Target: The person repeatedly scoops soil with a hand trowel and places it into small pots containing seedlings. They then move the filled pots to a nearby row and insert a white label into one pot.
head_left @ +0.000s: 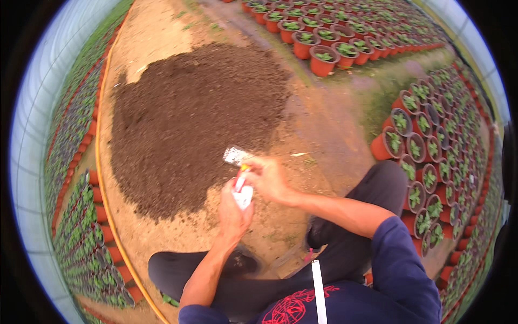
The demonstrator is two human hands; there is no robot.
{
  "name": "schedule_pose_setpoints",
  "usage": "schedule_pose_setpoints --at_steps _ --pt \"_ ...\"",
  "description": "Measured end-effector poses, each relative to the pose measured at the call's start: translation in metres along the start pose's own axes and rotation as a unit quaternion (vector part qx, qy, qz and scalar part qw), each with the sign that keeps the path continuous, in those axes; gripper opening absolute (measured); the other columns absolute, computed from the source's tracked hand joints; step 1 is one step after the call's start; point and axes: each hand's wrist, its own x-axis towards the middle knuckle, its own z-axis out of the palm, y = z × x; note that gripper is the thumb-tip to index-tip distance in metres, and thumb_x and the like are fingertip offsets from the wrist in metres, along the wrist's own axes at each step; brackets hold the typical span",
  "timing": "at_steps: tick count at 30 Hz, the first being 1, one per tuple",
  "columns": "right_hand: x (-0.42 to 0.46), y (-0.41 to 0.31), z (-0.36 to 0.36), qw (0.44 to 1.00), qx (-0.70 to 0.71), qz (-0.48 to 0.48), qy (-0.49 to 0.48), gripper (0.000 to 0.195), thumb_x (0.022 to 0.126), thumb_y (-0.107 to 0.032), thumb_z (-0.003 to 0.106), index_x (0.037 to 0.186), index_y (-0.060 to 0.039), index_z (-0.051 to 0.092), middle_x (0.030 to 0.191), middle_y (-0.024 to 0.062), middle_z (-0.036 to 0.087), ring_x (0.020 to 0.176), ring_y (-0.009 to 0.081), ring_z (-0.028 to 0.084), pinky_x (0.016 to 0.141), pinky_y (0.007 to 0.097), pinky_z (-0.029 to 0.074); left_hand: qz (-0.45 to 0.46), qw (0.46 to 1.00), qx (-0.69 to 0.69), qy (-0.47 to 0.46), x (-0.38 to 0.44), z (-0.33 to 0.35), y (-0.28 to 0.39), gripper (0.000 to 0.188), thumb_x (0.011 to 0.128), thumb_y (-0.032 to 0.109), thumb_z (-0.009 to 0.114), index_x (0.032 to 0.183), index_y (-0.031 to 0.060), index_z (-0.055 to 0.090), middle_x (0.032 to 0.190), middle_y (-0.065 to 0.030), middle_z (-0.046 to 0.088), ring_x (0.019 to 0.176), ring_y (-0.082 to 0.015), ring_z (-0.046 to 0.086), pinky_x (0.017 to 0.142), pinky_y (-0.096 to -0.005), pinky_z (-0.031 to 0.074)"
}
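My left hand [236, 210] is closed around a small white packet [243, 197] with some red on it, held over the ground near the edge of a dark soil heap [194, 117]. Touching the top of that packet, my right hand [265, 176] has its fingers around a small item with a yellow part [244, 167]. A clear, shiny piece that looks like plastic film [234, 155] sticks out beyond the right fingers, above the soil. Blur hides exactly how the packet, the yellow part and the clear piece join.
Rows of red-brown pots with green seedlings [323, 60] stand at the top right, and more pots [388, 143] at the right. A yellow hose [101, 162] curves down the left side, with potted plants [85, 210] beyond it. My bent legs [360, 210] frame the sandy ground.
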Motion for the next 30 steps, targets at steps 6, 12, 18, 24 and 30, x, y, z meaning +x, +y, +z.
schedule_pose_setpoints --at_steps 6,12,18,24,30 --pt "-0.033 -0.016 0.009 0.887 -0.336 -0.312 -0.056 0.036 0.088 -0.023 0.066 0.115 0.0012 0.068 0.106 0.0185 0.067 0.093 0.0318 0.064 0.082 0.0413 0.053 0.019 0.997 -0.071 0.038 -0.004 0.005 -0.004 0.085 0.082 0.011 0.075 0.149 -0.0009 0.025 0.129 -0.024 0.052 0.113 -0.0327 0.056 0.096 -0.0403 0.047" --pt "-0.006 -0.01 -0.003 0.964 -0.095 0.211 -0.135 0.024 0.089 -0.018 0.062 0.093 0.0054 0.069 0.089 0.0199 0.071 0.078 0.0347 0.069 0.071 0.0455 0.053 -0.037 0.994 -0.099 0.005 -0.003 -0.001 0.005 0.097 0.084 0.014 0.074 0.156 0.0027 0.011 0.13 -0.0274 0.05 0.111 -0.0337 0.058 0.094 -0.0436 0.048" --pt "-0.033 -0.032 0.015 0.967 -0.226 -0.051 -0.105 0.022 0.08 -0.005 0.064 0.1 0.0028 0.061 0.087 0.0233 0.068 0.083 0.0394 0.068 0.067 0.0485 0.051 -0.001 0.996 -0.083 0.02 -0.001 -0.008 0.0 0.099 0.086 0.026 0.074 0.158 0.0018 0.01 0.133 -0.0231 0.046 0.112 -0.0313 0.055 0.097 -0.0421 0.045" --pt "-0.015 -0.101 -0.007 0.948 -0.272 -0.072 -0.148 0.027 0.078 -0.003 0.059 0.104 0.0042 0.06 0.086 0.0274 0.068 0.078 0.042 0.069 0.067 0.0509 0.052 0.125 0.984 -0.105 0.074 0.01 -0.016 0.021 0.111 0.078 0.021 0.083 0.158 0.0032 0.008 0.142 -0.0191 0.037 0.121 -0.0327 0.048 0.103 -0.0443 0.04" --pt "-0.018 -0.187 -0.098 0.978 -0.038 -0.178 0.101 0.046 0.084 0.002 0.058 0.13 0.0032 0.055 0.106 0.0105 0.069 0.097 0.0139 0.067 0.083 0.0305 0.056 0.053 0.996 -0.071 -0.006 0.005 -0.041 0.02 0.081 0.081 -0.001 0.073 0.151 0.0015 0.032 0.124 -0.0153 0.052 0.096 -0.0235 0.057 0.088 -0.0387 0.048"
